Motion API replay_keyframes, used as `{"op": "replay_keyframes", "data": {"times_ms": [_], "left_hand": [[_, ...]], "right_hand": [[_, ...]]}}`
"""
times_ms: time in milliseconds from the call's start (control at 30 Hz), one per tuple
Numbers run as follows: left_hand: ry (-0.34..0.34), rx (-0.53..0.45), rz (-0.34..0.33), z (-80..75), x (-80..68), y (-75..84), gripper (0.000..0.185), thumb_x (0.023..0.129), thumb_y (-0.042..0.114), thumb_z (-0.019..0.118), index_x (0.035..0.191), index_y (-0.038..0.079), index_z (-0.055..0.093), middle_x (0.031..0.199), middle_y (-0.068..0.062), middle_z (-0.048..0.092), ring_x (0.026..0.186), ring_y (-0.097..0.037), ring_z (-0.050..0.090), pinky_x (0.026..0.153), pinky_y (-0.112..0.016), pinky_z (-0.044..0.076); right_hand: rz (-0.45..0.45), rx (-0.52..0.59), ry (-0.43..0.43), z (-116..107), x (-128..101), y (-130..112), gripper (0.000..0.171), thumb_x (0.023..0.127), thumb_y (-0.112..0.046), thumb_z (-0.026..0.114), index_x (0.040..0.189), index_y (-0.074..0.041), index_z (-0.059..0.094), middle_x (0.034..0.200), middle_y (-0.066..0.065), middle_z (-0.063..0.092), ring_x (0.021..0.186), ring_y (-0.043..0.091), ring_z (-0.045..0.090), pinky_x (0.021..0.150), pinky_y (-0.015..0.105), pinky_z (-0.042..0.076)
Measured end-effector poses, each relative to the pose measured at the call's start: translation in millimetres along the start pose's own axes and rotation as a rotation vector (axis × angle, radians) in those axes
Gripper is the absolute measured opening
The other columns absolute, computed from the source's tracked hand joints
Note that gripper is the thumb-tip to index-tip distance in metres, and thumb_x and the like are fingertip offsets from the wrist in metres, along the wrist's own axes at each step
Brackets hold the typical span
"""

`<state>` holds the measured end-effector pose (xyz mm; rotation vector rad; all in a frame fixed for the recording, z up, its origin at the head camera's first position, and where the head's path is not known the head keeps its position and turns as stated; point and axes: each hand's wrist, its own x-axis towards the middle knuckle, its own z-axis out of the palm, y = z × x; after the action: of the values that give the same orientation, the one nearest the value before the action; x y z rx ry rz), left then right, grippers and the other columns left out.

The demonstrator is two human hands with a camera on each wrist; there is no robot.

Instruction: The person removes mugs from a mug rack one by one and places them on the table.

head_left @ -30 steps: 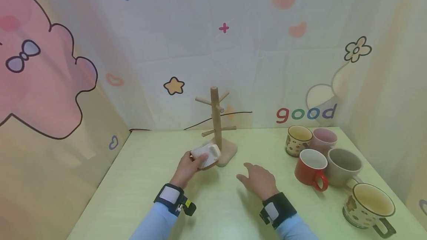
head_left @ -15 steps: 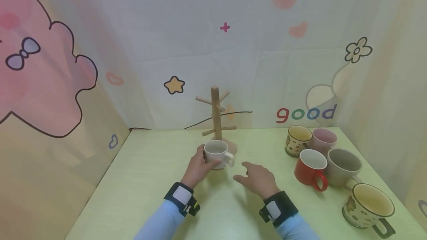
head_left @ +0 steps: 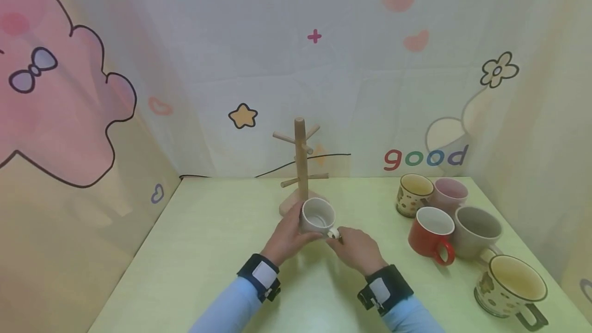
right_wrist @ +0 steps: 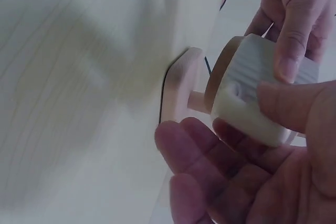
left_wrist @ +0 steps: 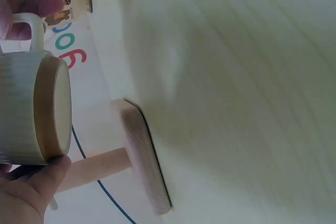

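Gripping the white ribbed mug (head_left: 317, 216) by its body with the left hand (head_left: 288, 236), right hand (head_left: 357, 248) pinching its handle, just before the wooden mug tree (head_left: 301, 168); best kept level.

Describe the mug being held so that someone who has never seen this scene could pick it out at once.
On the pale green table, find the wooden mug tree standing mid-table near the back wall. Just in front of its base, the left hand grips a small ribbed white mug, while the right hand pinches its handle. Unlike the five mugs grouped at the table's right side, it is held up off the table.
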<state>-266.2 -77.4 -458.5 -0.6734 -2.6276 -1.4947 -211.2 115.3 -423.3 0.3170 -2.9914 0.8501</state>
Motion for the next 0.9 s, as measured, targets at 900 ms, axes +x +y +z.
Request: {"op": "replay_keyframes", "data": {"times_ms": [900], "left_hand": [[-0.136,0.207,0.074,-1.1,-5.5,10.8,0.078,0.081,0.035,0.083,0.143,0.013,0.041,0.13,-0.004,0.057,0.116,-0.018,0.057,0.1,-0.037,0.047]], "right_hand": [[0.085,0.181,-0.004,-6,-8,-3,0.021,0.095,-0.016,0.063,0.078,-0.004,0.068,0.064,0.0,0.059,0.059,0.014,0.055,0.052,0.028,0.042]]}}
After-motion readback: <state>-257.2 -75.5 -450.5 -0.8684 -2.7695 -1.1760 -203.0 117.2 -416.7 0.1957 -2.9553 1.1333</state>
